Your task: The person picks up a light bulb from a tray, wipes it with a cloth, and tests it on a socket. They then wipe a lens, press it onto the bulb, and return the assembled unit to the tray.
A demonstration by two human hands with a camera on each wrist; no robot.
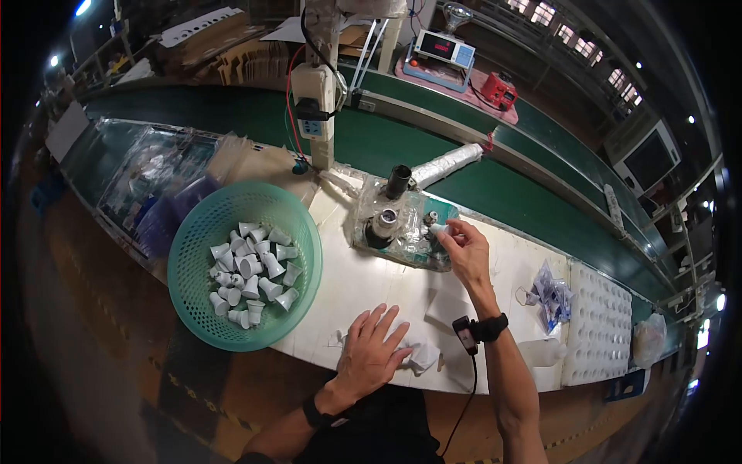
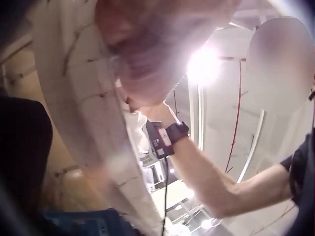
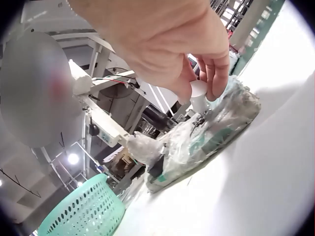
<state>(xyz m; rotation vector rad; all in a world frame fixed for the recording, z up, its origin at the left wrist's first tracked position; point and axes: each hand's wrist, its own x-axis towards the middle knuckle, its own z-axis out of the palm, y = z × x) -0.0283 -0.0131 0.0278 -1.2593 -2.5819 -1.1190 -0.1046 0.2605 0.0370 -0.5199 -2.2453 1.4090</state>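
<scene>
My right hand (image 1: 469, 254) pinches a small white plastic cup-shaped piece (image 3: 198, 93) between thumb and fingers. It is held over the right end of a plastic-wrapped fixture block (image 1: 410, 251), close to a small metal fitting (image 1: 431, 217). Black cylinders stand on the block's left part, one with a pale ring-shaped top (image 1: 388, 218). My left hand (image 1: 369, 348) lies palm down on the front of the white table, its fingers extended over a crumpled white cloth or paper (image 1: 421, 356). Part of that white material is hidden under the hand.
A green perforated basket (image 1: 185, 298) on the left holds many white cup-shaped pieces (image 1: 249, 267). On the right are a crumpled plastic bag (image 1: 550, 298) and a white tray with round hollows (image 1: 599, 329). Behind the table runs a green conveyor (image 1: 525, 232); a post with a socket box (image 1: 313, 100) rises behind.
</scene>
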